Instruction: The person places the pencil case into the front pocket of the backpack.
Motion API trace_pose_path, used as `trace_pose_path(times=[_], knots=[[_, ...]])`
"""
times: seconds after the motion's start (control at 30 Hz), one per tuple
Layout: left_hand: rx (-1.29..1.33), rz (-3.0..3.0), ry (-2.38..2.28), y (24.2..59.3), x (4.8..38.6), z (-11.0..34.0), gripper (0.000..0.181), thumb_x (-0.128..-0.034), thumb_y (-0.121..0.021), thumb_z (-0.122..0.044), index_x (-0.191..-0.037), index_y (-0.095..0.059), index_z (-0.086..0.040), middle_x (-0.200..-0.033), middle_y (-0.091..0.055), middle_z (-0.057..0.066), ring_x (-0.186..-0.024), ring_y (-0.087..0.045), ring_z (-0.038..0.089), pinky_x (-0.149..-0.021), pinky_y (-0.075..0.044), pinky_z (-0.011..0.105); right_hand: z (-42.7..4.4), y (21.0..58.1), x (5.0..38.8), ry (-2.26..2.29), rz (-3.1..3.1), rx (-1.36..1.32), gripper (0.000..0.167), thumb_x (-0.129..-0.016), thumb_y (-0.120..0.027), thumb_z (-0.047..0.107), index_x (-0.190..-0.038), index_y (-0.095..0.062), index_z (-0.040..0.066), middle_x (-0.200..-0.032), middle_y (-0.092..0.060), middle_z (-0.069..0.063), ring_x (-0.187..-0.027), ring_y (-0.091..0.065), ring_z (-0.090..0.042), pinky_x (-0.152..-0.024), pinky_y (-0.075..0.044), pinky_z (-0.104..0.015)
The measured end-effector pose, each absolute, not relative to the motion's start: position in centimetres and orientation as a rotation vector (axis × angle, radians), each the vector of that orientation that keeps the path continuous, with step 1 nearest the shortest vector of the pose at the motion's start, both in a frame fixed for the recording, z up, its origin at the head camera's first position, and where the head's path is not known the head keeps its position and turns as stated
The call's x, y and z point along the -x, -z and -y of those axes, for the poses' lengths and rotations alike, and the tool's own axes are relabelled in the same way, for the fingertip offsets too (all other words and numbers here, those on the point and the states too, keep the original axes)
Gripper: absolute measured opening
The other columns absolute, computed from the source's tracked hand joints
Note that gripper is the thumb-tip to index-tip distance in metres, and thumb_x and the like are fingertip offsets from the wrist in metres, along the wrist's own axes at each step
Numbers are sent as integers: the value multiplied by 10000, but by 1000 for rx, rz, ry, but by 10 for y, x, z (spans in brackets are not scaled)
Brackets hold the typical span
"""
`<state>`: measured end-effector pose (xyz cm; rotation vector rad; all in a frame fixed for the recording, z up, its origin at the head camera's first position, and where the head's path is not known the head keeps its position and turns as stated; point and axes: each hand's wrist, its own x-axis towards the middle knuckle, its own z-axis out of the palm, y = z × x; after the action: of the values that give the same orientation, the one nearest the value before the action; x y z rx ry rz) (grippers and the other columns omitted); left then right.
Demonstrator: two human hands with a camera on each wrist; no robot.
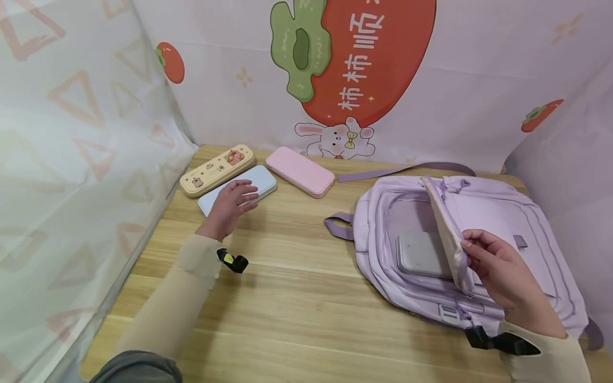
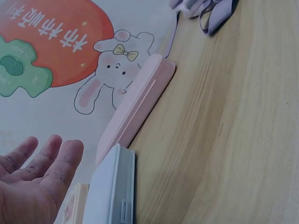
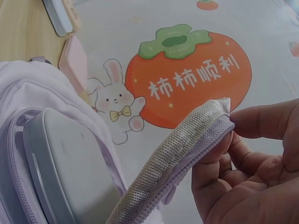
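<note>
Table (image 1: 287, 298) wood stretches between the blue case (image 1: 262, 178), far left, and the lilac backpack (image 1: 536, 255), right. The left hand (image 1: 232, 207), fingers loosely parted, is over that case; the right hand (image 1: 503, 271) pinches the edge of the backpack's raised flap (image 1: 447, 231), a gray case (image 1: 421, 252) in the pocket (image 1: 407, 210). White lettering (image 3: 194, 77) on the far backdrop (image 1: 215, 111) reads 柿柿顺利. Flap trim is woven, both cases smooth.
</note>
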<state>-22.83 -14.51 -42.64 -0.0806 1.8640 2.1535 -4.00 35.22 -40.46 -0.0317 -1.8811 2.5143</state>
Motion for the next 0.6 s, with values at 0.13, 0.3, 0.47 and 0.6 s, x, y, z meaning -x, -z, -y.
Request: trace_pose_path(times=[0.13, 0.3, 0.47, 0.6], knots=[[102, -1871, -2184, 422, 228, 158, 321, -1095, -444, -206, -1351, -444, -13, -1288, -511, 108, -1245, -522, 262, -1060, -475, 366, -351, 404, 40, -2512, 1889, 44, 322, -1048, -451, -118, -1079, -704, 80, -958, -643, -12, -810, -598, -101, -684, -509, -188], [125, -1879, -2208, 419, 228, 172, 148, -1103, -416, -192, -1218, -471, -116, -1217, -534, 59, -1215, -545, 258, -936, -533, 276, -350, 406, 40, -2512, 1882, 42, 289, -1047, -477, -103, -1077, -703, 75, -949, -634, -16, -803, -594, -103, -676, -505, -190], [156, -1861, -2255, 420, 229, 187, 152, -1100, -424, -174, -1223, -470, -99, -1197, -545, 64, -1121, -593, 204, -905, -547, 272, -349, 406, 41, -2512, 1884, 63, 270, -1045, -497, -92, -1081, -703, 79, -952, -628, -16, -809, -593, -103, -677, -504, -188], [193, -1844, -2288, 418, 228, 199, 157, -1097, -447, -171, -1231, -473, -94, -1182, -547, 63, -1048, -621, 156, -871, -559, 258, -348, 407, 41, -2520, 1880, 49, 291, -1045, -476, -108, -1082, -702, 72, -955, -632, -18, -811, -596, -103, -679, -505, -187]])
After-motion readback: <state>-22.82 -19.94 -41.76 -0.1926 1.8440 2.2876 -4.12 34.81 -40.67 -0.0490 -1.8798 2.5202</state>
